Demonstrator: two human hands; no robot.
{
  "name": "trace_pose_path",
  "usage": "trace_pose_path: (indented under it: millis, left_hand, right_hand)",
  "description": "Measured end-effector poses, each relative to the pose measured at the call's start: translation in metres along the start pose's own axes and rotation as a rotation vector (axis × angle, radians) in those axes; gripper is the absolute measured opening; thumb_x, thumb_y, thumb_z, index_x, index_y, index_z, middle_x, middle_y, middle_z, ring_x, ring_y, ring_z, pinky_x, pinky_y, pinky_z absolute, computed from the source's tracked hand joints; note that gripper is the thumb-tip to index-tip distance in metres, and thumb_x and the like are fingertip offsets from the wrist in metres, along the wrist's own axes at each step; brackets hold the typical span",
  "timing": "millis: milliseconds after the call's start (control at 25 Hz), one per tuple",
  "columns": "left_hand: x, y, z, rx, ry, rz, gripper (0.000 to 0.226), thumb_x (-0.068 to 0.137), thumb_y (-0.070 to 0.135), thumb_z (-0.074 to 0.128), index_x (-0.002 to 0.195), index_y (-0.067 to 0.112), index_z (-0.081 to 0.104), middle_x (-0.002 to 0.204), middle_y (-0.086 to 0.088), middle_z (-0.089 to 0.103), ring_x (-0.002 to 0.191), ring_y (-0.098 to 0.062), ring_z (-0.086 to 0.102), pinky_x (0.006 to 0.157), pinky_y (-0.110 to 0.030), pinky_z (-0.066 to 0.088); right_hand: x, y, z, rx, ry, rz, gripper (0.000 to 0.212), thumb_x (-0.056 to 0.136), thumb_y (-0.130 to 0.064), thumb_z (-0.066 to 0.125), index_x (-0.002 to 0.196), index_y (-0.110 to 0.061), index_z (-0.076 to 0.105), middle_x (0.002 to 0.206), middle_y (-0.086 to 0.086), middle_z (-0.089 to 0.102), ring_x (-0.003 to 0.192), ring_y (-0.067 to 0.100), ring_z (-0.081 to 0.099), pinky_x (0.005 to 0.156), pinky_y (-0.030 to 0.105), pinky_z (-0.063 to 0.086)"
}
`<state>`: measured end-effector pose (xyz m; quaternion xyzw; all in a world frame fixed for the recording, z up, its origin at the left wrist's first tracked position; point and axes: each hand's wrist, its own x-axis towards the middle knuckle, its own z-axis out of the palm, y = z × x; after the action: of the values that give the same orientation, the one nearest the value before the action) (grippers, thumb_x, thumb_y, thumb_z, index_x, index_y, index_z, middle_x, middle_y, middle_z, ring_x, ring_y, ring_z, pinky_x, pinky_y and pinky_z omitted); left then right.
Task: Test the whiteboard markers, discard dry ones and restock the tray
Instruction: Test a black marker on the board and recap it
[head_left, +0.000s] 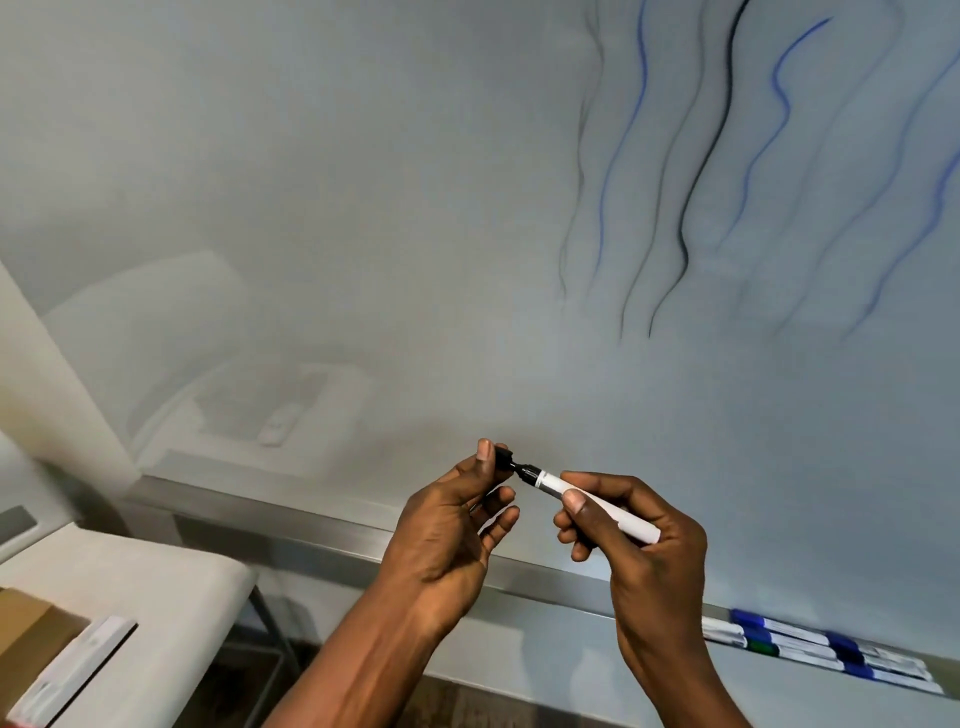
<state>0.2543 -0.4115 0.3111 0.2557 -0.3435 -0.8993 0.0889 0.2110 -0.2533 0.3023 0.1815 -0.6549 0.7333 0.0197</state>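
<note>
My right hand (631, 535) grips the white barrel of a black whiteboard marker (608, 506), its tip pointing left. My left hand (452, 525) pinches the marker's black cap (503, 456) between thumb and fingers, right at the tip; whether the cap is on or just off is unclear. Both hands hover in front of the whiteboard (363, 208), above its metal tray (545, 569). Several capped markers (810, 647) with blue and green caps lie in the tray at the lower right.
Wavy black and blue test lines (701, 166) cover the board's upper right. A white table (156, 597) at the lower left holds a cardboard box (31, 639) and a white marker pack (78, 670).
</note>
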Motion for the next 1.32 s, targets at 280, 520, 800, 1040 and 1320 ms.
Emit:
trace_pose_path:
  millis: [280, 520, 800, 1040, 1320]
  left_hand:
    - [-0.006, -0.017, 0.002, 0.334, 0.077, 0.324, 0.023, 0.088, 0.031, 0.081, 0.094, 0.009, 0.081, 0.093, -0.008, 0.079, 0.083, -0.020, 0.070, 0.082, -0.038, 0.056]
    - [-0.016, -0.020, 0.001, 0.802, 0.097, 0.660, 0.012, 0.100, 0.028, 0.075, 0.097, 0.027, 0.086, 0.080, 0.003, 0.082, 0.081, -0.016, 0.078, 0.086, -0.045, 0.063]
    - [-0.016, -0.032, 0.001, 0.965, 0.148, 0.825, 0.018, 0.104, 0.031, 0.070, 0.096, 0.033, 0.087, 0.063, 0.006, 0.073, 0.062, -0.029, 0.068, 0.070, -0.045, 0.053]
    - [-0.017, -0.042, 0.010, 0.956, 0.130, 0.866, 0.017, 0.102, 0.035, 0.071, 0.093, 0.037, 0.086, 0.063, 0.004, 0.071, 0.066, -0.023, 0.069, 0.071, -0.046, 0.054]
    - [-0.020, -0.052, 0.011, 0.954, 0.136, 0.820, 0.018, 0.098, 0.044, 0.070, 0.093, 0.037, 0.085, 0.064, 0.003, 0.072, 0.065, -0.021, 0.069, 0.071, -0.044, 0.054]
  right_hand:
    - [0.005, 0.005, -0.014, -0.091, -0.120, -0.027, 0.013, 0.087, -0.013, 0.078, 0.100, -0.015, 0.081, 0.080, 0.007, 0.080, 0.071, 0.029, 0.076, 0.060, 0.031, 0.062]
    - [0.013, 0.009, -0.028, -0.177, -0.192, -0.046, 0.010, 0.087, -0.014, 0.082, 0.093, -0.021, 0.082, 0.070, 0.000, 0.074, 0.059, 0.018, 0.068, 0.055, 0.023, 0.053]
    - [0.010, 0.013, -0.040, -0.201, -0.224, -0.063, 0.008, 0.085, -0.019, 0.084, 0.092, -0.022, 0.082, 0.075, -0.012, 0.076, 0.067, 0.012, 0.070, 0.058, 0.014, 0.049]
    - [0.002, 0.019, -0.047, -0.157, -0.158, -0.011, 0.009, 0.083, -0.029, 0.082, 0.089, -0.023, 0.081, 0.083, -0.007, 0.079, 0.077, 0.015, 0.073, 0.062, 0.016, 0.052]
    - [0.000, 0.025, -0.055, -0.039, -0.187, 0.223, 0.009, 0.086, -0.032, 0.081, 0.090, -0.023, 0.082, 0.077, -0.002, 0.076, 0.062, 0.010, 0.060, 0.054, 0.021, 0.044]
